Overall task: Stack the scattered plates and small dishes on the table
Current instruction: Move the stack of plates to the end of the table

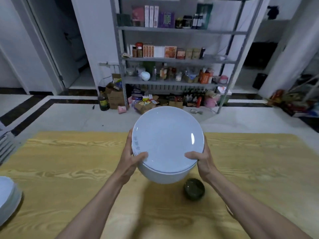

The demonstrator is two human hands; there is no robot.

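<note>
head: plates gripped between hands

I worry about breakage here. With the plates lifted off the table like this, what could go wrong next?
1. The stack of plates is in the air, gripped only at its rim by the left hand and right hand. It seems tilted toward the person, so the upper plates might slide.
2. The dark green bowl sits on the table just below the stack, and lowering straight down could strike it.
</note>
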